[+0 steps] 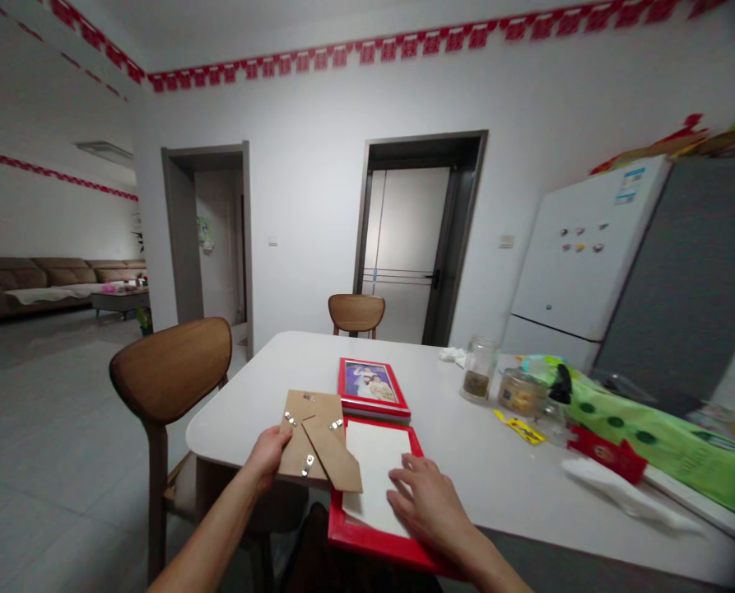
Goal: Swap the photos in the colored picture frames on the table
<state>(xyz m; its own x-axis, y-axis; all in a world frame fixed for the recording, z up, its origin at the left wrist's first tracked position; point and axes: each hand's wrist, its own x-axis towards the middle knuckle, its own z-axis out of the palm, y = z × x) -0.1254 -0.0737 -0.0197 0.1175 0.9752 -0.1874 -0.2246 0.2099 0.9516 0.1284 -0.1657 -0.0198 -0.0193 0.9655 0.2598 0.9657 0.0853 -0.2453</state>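
My left hand (269, 455) grips the left edge of a brown picture frame backing board (299, 436), which has metal clips and a fold-out stand. The board is held partly over a red picture frame (348, 531) at the table's near edge. A white sheet (376, 461) lies in that frame. My right hand (425, 498) rests over the sheet's right side with its fingers apart, holding nothing. Just beyond lies another red frame (373, 387), face up with a photo of people in it.
On the white table (459, 461), a glass jar (478, 375), a plastic tub (520, 389), a yellow packet (523, 428) and a green bag (657, 445) stand or lie to the right. One wooden chair (173, 371) is at the left, another chair (355, 311) at the far end.
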